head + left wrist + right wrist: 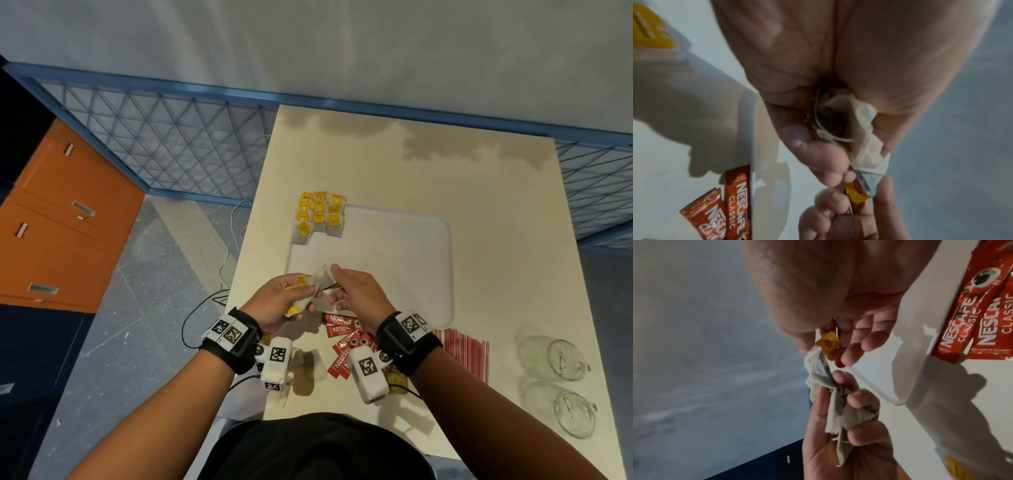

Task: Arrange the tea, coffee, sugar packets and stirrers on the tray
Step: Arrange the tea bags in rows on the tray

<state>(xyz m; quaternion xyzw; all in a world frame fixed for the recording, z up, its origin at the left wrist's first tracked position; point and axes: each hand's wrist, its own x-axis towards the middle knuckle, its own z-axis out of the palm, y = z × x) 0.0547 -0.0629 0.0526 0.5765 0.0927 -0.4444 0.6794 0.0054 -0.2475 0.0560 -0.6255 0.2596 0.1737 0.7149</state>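
Observation:
My left hand point(303, 296) grips a crumpled bunch of tea bags point(301, 303) just above the near left edge of the white tray point(411, 274). From that bunch my right hand point(337, 282) pinches one tea bag point(323, 277) by its yellow tag point(827, 344). The left wrist view shows the bunch point(861, 129) in the left palm, with the right hand's fingers point(836, 201) at the tag point(856, 193). Several tea bags point(320, 216) lie in rows at the tray's far left corner. Red Nescafe sachets point(344, 337) and red stirrers point(469, 356) lie on the table in front of the tray.
Two clear glass jars point(555, 356) lie on their sides at the table's right. More tea bags point(308, 363) lie on the table under my left wrist. Left of the table are the floor, cables and an orange cabinet point(61, 233). A blue wire fence point(171, 144) runs behind.

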